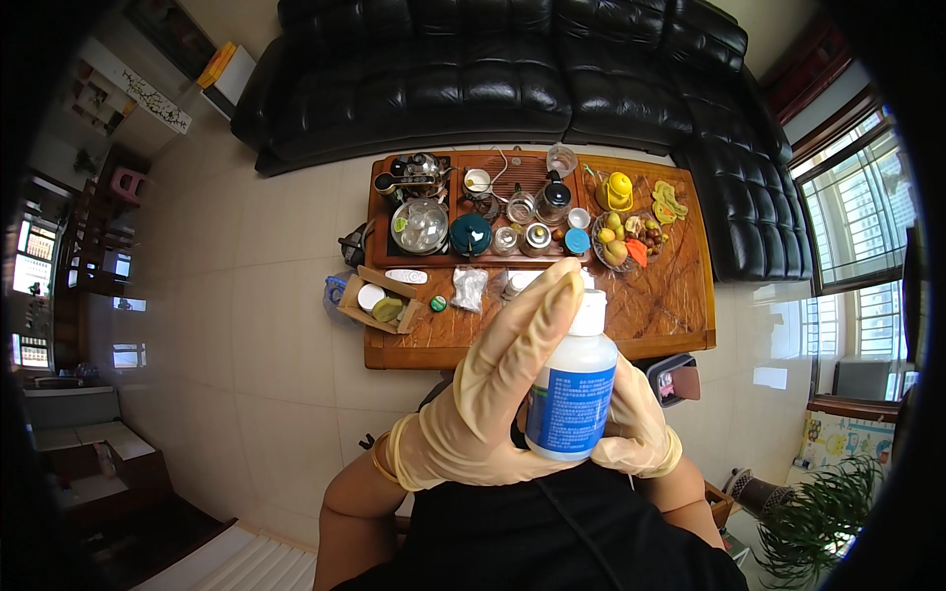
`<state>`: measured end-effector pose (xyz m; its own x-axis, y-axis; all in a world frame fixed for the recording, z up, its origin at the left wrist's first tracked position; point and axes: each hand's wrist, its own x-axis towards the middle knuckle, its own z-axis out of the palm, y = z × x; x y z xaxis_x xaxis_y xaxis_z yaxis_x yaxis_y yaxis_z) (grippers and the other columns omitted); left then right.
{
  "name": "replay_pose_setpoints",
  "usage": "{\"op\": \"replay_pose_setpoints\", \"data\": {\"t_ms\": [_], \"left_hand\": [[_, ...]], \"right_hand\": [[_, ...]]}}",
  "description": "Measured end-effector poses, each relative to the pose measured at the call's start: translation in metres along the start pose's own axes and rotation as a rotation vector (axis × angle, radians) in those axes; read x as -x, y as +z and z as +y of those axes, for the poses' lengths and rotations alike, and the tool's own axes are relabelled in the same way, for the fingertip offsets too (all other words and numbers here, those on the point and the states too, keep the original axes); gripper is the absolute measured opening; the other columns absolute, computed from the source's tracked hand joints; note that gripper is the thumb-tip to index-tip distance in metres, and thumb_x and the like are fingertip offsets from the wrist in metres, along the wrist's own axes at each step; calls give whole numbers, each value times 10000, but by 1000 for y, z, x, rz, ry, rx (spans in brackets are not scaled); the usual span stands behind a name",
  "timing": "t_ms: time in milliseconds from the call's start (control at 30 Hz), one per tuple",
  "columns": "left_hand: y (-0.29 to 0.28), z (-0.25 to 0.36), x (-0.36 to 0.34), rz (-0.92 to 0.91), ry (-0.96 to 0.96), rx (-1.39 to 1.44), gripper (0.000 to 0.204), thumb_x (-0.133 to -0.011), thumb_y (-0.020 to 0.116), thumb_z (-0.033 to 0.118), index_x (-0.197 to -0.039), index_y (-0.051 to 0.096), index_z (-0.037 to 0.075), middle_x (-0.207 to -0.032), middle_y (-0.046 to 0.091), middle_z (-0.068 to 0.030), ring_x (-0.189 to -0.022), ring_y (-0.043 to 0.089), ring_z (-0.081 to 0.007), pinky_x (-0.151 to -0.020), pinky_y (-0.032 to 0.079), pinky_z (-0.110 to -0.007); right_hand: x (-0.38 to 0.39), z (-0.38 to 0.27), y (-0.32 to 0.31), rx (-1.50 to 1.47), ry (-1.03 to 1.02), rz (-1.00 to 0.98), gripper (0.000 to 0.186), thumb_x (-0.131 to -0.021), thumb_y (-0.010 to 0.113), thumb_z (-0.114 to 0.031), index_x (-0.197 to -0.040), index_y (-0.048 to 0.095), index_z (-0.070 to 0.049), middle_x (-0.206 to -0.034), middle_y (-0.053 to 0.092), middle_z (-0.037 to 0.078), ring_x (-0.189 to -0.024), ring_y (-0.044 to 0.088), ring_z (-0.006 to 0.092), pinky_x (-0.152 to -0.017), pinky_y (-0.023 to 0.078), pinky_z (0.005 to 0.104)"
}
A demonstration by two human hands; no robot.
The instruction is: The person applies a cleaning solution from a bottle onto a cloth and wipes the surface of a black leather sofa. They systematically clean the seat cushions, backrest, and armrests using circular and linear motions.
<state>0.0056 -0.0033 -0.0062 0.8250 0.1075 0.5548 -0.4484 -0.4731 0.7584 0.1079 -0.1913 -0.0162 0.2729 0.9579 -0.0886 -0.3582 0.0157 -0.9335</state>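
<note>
A white plastic bottle [570, 409] with a blue label and white cap stands upright between my gloved hands, low in the middle of the view. My left hand [473, 414], in a cream rubber glove, holds it from the left, with long fingers raised beside the cap and its lower part reaching under the bottle. My right hand [636, 424], gloved alike, holds the bottle's right side near its base; some of those fingers are hidden behind it.
Beyond my hands is a wooden table [670, 315] bearing a tea tray [507, 173] with pots and cups, a fruit plate [631, 236], a cardboard box [384, 305] and a white packet [469, 291]. A black sofa [453, 79] lines the back; a plant [818, 512] is at lower right.
</note>
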Motion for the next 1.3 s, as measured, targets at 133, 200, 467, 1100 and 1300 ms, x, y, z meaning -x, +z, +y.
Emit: {"op": "replay_pose_setpoints", "data": {"t_ms": [133, 200, 467, 1100, 1300], "left_hand": [[-1, 1, 1, -7, -17, 3, 1313, -604, 1008, 301, -1636, 232, 65, -1641, 308, -268, -1486, 397, -416, -1202, 361, -516], [-1, 0, 1, -7, -12, 3, 1315, -604, 1008, 301, -1637, 230, 67, -1642, 308, -267, -1487, 395, -416, -1202, 362, -516], [-4, 3, -2, -13, -11, 32, 1183, -712, 909, 195, -1649, 206, 26, -1651, 277, -269, -1527, 321, -427, -1228, 342, -470], [18, -68, -2, 266, -174, 1120, 609, -1032, 615, 262, -1528, 406, -22, -1532, 485, -208, -1445, 459, -347, -1249, 327, -496], [45, -135, -2, 471, -401, 1989, 477, -1014, 625, 272, -1384, 562, -23, -1291, 666, -188, -1200, 647, -301, -1101, 504, -459]], "right_hand": [[0, 0, 0, 7, 10, 0, 1192, -869, 820, -363, -1643, 18, 58, -1660, 244, 178, -1517, 310, 255, -1238, 250, 423], [-1, 0, 0, 0, 17, 6, 1192, -868, 820, -365, -1645, 19, 55, -1660, 246, 174, -1514, 314, 254, -1237, 252, 421], [-3, 0, 2, -43, 7, 8, 1255, -835, 858, -356, -1652, -15, 25, -1658, 249, 152, -1513, 314, 247, -1241, 243, 413], [0, 22, -27, -324, -30, 331, 861, -831, 841, -360, -1485, 401, -13, -1205, 655, 192, -1050, 682, 290, -967, 533, 411], [14, 28, -36, -340, -44, 438, 823, -843, 804, -351, -1487, 404, -31, -1233, 647, 177, -1056, 673, 281, -947, 527, 396]]}}
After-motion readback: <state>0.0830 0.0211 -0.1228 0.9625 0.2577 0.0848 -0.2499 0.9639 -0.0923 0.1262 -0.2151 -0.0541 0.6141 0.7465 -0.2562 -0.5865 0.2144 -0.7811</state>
